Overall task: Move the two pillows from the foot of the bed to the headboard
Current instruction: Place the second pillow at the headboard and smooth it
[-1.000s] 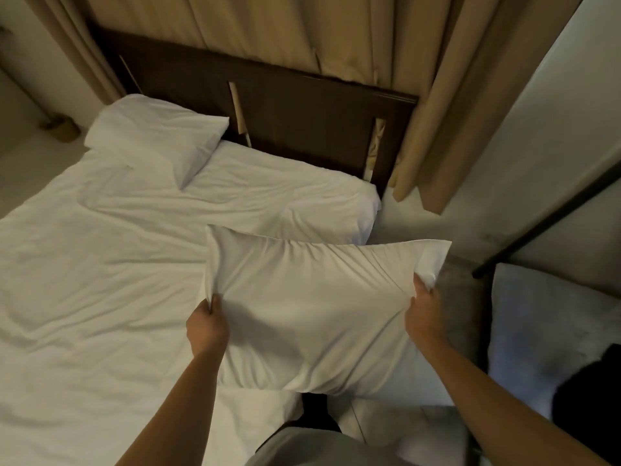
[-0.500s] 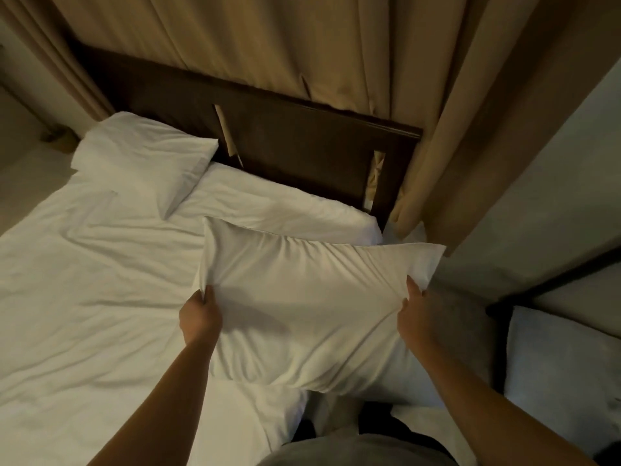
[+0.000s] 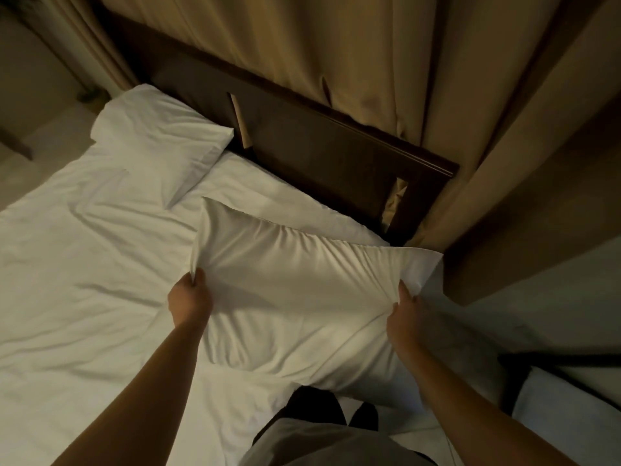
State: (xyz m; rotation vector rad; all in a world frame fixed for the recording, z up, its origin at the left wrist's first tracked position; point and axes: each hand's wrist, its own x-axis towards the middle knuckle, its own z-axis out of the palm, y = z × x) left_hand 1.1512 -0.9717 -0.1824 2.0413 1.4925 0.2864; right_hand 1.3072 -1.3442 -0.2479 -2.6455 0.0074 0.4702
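Observation:
A white pillow hangs in the air over the near right corner of the bed, close to the dark wooden headboard. My left hand pinches its left edge and my right hand grips its right edge. A second white pillow lies flat on the bed's far side, its end against the headboard. The white sheet is wrinkled.
Tan curtains hang behind and to the right of the headboard. A narrow strip of floor runs along the bed's right side. A dark-framed piece of furniture with a pale cushion stands at the lower right.
I have carried the pillow closer to the headboard, and the view has moved forward with it. Both hands keep the same hold on its edges.

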